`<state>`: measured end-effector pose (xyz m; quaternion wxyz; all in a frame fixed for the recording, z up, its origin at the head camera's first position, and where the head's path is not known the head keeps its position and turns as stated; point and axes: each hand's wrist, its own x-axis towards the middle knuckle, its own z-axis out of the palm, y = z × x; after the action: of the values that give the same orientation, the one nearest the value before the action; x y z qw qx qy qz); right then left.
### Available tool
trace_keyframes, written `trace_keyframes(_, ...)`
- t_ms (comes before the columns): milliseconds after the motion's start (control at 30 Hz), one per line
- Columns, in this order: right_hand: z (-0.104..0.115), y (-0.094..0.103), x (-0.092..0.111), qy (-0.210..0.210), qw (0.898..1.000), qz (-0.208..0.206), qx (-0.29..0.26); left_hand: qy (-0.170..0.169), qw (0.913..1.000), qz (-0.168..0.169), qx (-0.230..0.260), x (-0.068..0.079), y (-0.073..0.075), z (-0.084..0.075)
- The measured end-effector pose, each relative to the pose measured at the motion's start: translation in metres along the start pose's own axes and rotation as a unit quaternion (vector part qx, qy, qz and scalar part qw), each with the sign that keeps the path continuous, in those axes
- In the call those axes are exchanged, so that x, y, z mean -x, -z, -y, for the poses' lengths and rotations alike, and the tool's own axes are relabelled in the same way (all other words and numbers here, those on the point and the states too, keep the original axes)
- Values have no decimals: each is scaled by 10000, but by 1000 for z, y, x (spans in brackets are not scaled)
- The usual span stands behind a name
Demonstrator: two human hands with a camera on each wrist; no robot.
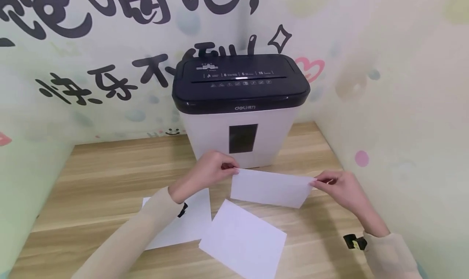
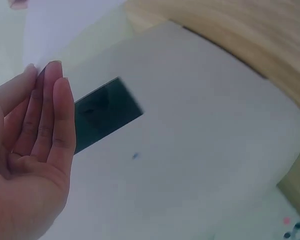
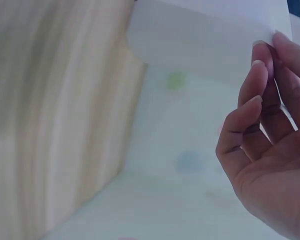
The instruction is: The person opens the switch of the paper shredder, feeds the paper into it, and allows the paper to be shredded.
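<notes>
Past loose paper (image 1: 246, 238), left hand (image 1: 215, 167) and right hand (image 1: 340, 188) pinch a sheet (image 1: 269, 188) near the table's (image 1: 110, 177) right edge, apparently squaring it; moving needs level hands.

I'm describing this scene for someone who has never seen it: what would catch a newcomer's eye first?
Probably the big black-topped shredder, standing at the back of the table, and the bold black writing across the wall behind it. Next, the white sheet in front of the shredder, pinched at its ends by the left hand and right hand.
</notes>
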<state>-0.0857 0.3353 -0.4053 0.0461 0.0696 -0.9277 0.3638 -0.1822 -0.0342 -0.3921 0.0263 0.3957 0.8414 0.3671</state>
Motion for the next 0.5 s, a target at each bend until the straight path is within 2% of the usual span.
trace_keyframes(267,52,30,-11,917,9948,-414,177,-179,9986,-491,112,23,48,-40)
trace_keyframes(367,67,37,-18,1037,9926,-489,390,-244,9975,-658,-97,26,63,-48)
trace_keyframes(500,83,43,-29,1036,9929,-353,456,-272,9956,-840,-317,29,80,-53)
